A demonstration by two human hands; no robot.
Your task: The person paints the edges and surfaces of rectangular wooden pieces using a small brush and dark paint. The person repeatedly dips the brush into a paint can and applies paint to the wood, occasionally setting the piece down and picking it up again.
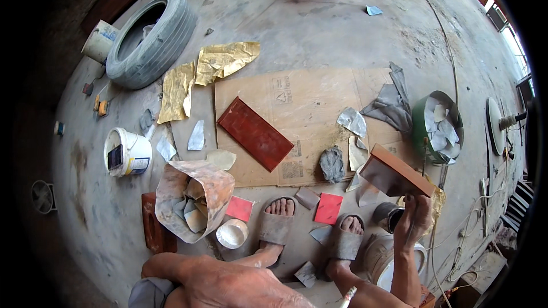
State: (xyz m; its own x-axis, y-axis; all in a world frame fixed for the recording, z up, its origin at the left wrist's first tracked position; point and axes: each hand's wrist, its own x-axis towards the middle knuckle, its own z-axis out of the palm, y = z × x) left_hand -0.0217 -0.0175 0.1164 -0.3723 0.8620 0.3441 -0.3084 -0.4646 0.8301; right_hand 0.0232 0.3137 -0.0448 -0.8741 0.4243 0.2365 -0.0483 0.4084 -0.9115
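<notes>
Head view: right hand [416, 215] held reddish-brown wooden piece [394, 173] up at right, tilted, fingers clamped on its near right end. Left hand [245, 286] low at bottom edge, fingers hidden; could not tell whether apart or together. Dark-red panel [255, 135] lay flat and aslant on cardboard sheet [337, 94], untouched. Step in hand, by judgement: handling or checking wooden piece in air. Next move seemed to call for firm grip, clearance over grey rag [332, 164] and pale scrap [352, 121].
</notes>
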